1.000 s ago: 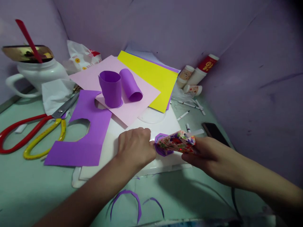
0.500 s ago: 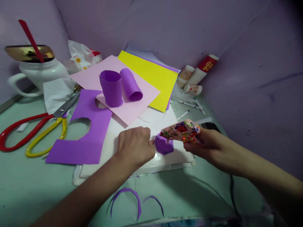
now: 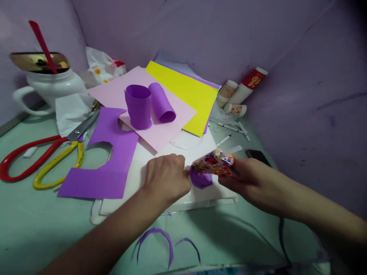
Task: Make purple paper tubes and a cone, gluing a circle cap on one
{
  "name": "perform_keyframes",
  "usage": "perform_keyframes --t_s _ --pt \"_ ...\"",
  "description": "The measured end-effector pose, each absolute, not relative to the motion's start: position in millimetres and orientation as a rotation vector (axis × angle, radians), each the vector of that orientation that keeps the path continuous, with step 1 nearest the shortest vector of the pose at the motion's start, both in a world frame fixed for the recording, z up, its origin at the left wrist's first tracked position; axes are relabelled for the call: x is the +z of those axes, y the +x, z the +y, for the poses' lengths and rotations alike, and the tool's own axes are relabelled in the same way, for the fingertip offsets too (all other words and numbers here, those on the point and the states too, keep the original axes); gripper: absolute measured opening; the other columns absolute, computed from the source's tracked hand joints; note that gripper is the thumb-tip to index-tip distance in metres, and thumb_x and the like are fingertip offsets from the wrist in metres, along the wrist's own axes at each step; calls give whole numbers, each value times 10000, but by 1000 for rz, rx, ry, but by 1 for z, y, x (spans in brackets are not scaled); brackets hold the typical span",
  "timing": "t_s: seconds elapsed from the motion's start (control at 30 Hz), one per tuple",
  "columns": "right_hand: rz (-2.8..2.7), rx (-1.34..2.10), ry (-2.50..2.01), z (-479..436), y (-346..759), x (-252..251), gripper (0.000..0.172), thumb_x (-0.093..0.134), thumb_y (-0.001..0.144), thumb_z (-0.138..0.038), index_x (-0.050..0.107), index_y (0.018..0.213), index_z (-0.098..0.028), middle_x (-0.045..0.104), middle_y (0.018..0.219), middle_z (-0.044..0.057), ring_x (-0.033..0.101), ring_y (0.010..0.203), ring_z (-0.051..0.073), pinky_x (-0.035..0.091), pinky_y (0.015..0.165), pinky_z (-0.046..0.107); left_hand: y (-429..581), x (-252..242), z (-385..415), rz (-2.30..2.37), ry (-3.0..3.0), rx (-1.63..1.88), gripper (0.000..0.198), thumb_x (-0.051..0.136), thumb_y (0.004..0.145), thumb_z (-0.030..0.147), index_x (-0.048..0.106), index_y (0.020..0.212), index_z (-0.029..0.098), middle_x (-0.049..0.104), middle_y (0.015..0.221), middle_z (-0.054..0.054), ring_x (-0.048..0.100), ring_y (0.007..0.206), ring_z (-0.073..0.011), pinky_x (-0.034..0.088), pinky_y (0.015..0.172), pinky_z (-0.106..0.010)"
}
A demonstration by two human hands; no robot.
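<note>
My right hand (image 3: 249, 175) is wrapped round a flower-patterned glue gun (image 3: 213, 163) with a small red light and a clear stick out of its back. Its front end is over a small purple paper piece (image 3: 202, 180) with dark curved lines, lying on white sheets (image 3: 169, 202). At the left edge of that piece, my left hand (image 3: 168, 177) is closed, thumb and fingers pressed together at the paper's rim. Behind the hands, a purple paper tube (image 3: 139, 109) stands upright on pink paper, and another purple tube (image 3: 162, 103) lies beside it.
Left are scissors (image 3: 76, 134) with red and yellow handles, cut purple paper (image 3: 97, 183) and a white mug (image 3: 57, 89). Yellow paper (image 3: 197, 103) lies behind. Paper cups (image 3: 243, 89), white pens and a dark phone-like object (image 3: 258, 156) are right. Purple strips (image 3: 156, 231) lie in front.
The glue gun has moved slightly left and lower over the purple piece, its front end now covering the upper part. My left hand stays at the paper's edge. The view has shifted slightly.
</note>
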State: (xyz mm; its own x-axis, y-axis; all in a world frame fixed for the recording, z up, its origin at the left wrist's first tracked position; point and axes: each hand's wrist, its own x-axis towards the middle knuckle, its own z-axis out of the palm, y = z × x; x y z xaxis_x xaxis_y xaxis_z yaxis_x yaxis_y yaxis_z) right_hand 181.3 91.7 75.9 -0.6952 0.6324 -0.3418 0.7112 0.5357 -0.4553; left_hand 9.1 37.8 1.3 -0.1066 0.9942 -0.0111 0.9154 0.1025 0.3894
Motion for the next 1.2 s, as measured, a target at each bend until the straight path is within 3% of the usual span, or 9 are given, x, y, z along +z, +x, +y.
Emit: perform_keyframes --t_s 0.17,0.4,0.63,0.87,1.2 --pt "2593 -829 1181 88 181 75 269 476 850 -228 614 1079 -195 701 954 60 643 817 223 501 716 304 8 4 37 2084 1897 403 249 440 757 393 632 717 239 684 723 -58 653 706 -271 421 554 -343" --pt "2601 -943 1146 82 191 75 291 472 862 -212 602 1121 -241 695 1005 35 645 895 234 509 800 324 6 5 37 2076 1881 363 223 467 752 381 630 726 230 687 745 -57 651 737 -271 418 571 -341" --pt "2588 -999 1222 84 197 74 329 500 856 -221 581 1174 -200 684 1060 54 637 920 226 503 818 326 6 7 45 2101 1857 282 340 419 802 455 655 743 218 697 781 -92 653 766 -294 431 585 -364" --pt "2572 -1014 1224 83 200 71 294 489 863 -235 587 1139 -204 694 989 43 640 839 219 515 711 297 4 14 59 2061 1893 162 437 453 745 556 670 693 181 666 654 -113 637 674 -284 420 533 -345" --pt "2557 -947 1229 85 203 68 252 502 845 -229 607 1069 -188 702 938 56 643 804 211 520 706 292 4 13 66 2052 1960 113 462 470 714 582 701 732 182 656 635 -128 630 665 -300 434 525 -366"
